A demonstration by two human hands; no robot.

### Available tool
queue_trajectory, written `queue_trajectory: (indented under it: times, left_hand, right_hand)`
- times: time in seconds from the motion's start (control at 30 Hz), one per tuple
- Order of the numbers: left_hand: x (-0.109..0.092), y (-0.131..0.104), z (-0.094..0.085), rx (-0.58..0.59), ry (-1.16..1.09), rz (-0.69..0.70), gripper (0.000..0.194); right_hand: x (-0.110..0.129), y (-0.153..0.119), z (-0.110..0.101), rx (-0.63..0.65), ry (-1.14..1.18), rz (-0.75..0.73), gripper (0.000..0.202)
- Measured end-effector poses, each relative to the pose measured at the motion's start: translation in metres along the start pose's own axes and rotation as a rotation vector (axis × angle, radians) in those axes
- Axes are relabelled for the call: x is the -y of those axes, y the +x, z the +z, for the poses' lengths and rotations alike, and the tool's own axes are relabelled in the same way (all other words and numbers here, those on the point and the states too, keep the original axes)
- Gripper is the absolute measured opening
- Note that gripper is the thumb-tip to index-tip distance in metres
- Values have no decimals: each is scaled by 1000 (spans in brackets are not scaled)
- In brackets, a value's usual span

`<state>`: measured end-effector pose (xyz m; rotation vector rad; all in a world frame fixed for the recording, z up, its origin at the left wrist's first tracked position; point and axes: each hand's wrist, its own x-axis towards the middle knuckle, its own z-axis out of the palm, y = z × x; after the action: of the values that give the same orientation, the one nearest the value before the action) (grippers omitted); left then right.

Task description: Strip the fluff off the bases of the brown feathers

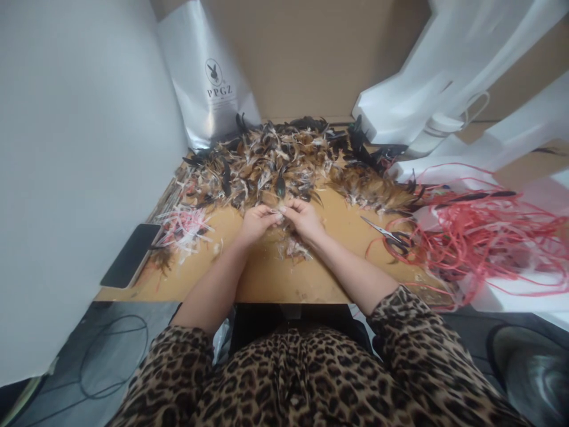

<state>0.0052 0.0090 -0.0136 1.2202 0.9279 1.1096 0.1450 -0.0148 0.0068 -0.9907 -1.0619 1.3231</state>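
My left hand [261,220] and my right hand [301,217] meet at the middle of the table, fingertips pinched together on a small feather [280,186]. Its dark, greenish tip points away from me, while its base is hidden by my fingers. Just beyond my hands spreads a big heap of brown, black and white feathers [271,157]. Below my fingers lie small fluffy scraps [297,248] on the tan tabletop [284,281].
Scissors [391,235] lie right of my hands, beside tangled red string [480,237]. A neater brown feather bundle [377,188] sits behind them. To the left are pink and white strips [184,228] and a phone [131,255]. A silver bag [208,77] stands at the back.
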Motion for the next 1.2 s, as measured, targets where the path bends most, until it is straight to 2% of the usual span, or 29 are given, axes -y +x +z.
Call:
queue_trajectory:
  times: [0.1, 0.2, 0.43, 0.6, 0.67, 0.73, 0.83, 0.9, 1.03, 1.2]
  left_hand:
    - [-1, -2, 2, 14, -93, -37, 33]
    - [0, -1, 4, -3, -101, -81, 33]
    - [5, 2, 0, -19, 8, 19, 31]
    - [-2, -2, 5, -54, 53, 4, 32]
    - [-2, -3, 7, -60, 37, 2, 38]
    - [-1, -2, 7, -80, 35, -1, 42]
    - [1, -1, 5, -88, 67, -19, 40]
    - [2, -2, 4, -71, 101, -32, 38]
    - [3, -3, 5, -41, 156, -53, 38]
    - [6, -4, 5, -3, 189, -51, 32]
  right_hand:
    - [0, 1, -1, 29, 50, 16, 41]
    - [-2, 3, -3, -12, -19, -37, 40]
    - [-1, 4, -6, -25, -168, -107, 35]
    - [4, 7, -11, -85, -211, -122, 29]
    - [10, 13, -21, -160, -231, -180, 27]
    - [17, 22, -39, -299, -262, -239, 26]
    - [24, 38, -78, -499, -350, -332, 24]
    - [24, 46, -104, -601, -438, -332, 22]
    - [15, 52, -140, -725, -665, -183, 20]
    - [5, 53, -152, -727, -784, 5, 23]
